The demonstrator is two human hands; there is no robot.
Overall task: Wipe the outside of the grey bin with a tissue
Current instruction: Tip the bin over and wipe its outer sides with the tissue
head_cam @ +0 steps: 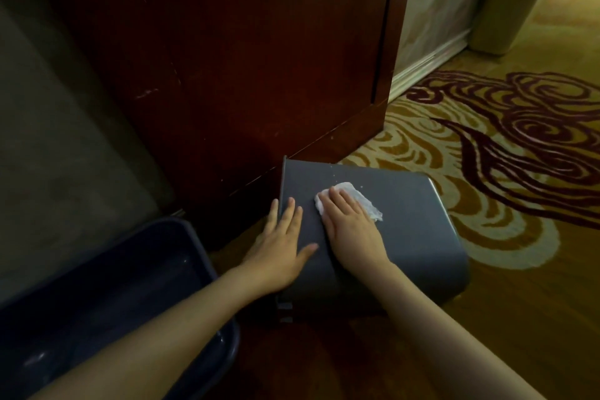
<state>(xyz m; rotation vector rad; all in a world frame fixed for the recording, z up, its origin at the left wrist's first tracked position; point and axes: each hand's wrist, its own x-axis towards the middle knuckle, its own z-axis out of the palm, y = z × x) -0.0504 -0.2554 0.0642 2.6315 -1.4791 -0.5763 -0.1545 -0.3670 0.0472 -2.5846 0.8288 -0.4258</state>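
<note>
Grey bin (pixel 418 224) lying on its side on the patterned carpet (pixel 487 146), open end toward the dark wooden cabinet (pixel 246 68). The right hand (pixel 352 230), fingers (pixel 334 196) flat and together, presses a white tissue (pixel 363 200) against the upturned side near the rim; nothing is gripped, only held down by the palm. The left hand (pixel 282 247), fingers spread and empty, steadies the bin at its near-left edge. Wiping appears to be under way: pale specks remain beyond the tissue, and the far, right and underside faces probably still need attention, which would require turning the bin. A dark blue tub (pixel 207 247) sits just beside the left forearm; the cabinet crowds the rim end; a tan bin (pixel 506 10) stands well apart
</note>
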